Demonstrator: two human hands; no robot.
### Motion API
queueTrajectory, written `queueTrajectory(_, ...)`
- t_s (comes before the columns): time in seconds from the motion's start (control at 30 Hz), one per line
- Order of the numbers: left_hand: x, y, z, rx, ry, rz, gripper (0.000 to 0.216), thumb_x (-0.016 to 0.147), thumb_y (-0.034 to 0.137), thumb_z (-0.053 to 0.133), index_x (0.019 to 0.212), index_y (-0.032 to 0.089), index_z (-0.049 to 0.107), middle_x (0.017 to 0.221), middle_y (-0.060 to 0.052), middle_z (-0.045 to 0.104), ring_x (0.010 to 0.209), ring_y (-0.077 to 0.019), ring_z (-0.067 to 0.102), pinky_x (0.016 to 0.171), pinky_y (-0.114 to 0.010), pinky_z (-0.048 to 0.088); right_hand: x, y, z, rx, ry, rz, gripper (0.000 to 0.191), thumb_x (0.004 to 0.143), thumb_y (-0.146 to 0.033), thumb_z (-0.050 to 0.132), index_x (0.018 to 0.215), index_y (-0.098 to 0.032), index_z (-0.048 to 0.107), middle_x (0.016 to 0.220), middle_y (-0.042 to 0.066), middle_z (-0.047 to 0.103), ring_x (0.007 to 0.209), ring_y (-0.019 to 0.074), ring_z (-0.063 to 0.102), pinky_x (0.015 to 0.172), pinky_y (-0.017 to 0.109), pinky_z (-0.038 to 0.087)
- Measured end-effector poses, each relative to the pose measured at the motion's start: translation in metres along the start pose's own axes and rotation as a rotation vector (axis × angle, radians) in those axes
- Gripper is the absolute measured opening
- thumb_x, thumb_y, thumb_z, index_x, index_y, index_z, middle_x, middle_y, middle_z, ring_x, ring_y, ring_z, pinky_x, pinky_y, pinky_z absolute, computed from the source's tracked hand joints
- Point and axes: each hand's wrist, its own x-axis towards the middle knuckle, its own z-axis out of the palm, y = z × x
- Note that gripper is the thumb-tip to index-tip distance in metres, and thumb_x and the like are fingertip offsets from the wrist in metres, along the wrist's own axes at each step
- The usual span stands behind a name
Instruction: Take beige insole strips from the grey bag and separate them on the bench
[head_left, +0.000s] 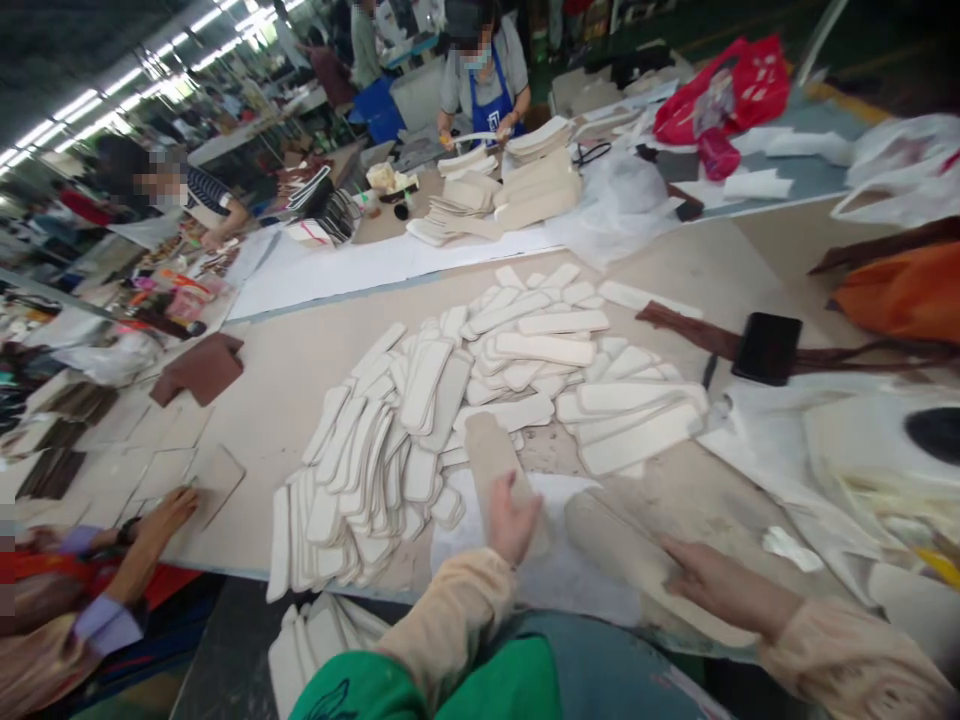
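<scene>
My left hand (pixel 514 518) grips a flat, elongated beige piece (pixel 489 452) with rounded corners, the thumb lying on its face. To the right, my right hand (pixel 705 578) is closed on the edge of a second long beige piece (pixel 622 530), slightly smeared by motion. Beneath and between them lies a white sheet (pixel 566 580) at the table's near edge. Just beyond my hands spreads a large heap of similar cream pieces (pixel 544 347), with overlapping rows (pixel 352 455) fanned out on the left and more strips (pixel 637 425) on the right.
A black phone (pixel 768 348) rests on a brown strap at right, near an orange bag (pixel 904 292). At left, a co-worker's hand (pixel 171 510) touches flat panels. Another person in a blue apron (pixel 491 98) works across the table. More pieces (pixel 322 640) sit below the table edge.
</scene>
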Motion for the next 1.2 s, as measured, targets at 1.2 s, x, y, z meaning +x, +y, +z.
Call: queueTrajectory(1.2,0.015,0.103,-0.051,-0.800,-0.395,0.065,0.037,0.054,0.045,0.078,0.071,0.021,0.055,0.074,-0.002,0.061,0.072,-0.0186,0.058,0.072,-0.037,0.049,0.054,-0.150,-0.007,0.013,0.525,-0.459,0.063,0.078,-0.037,0.064,0.135,-0.024,0.039,0.130,0.010,0.053,0.120,0.0261,0.048,0.105,0.046,0.032)
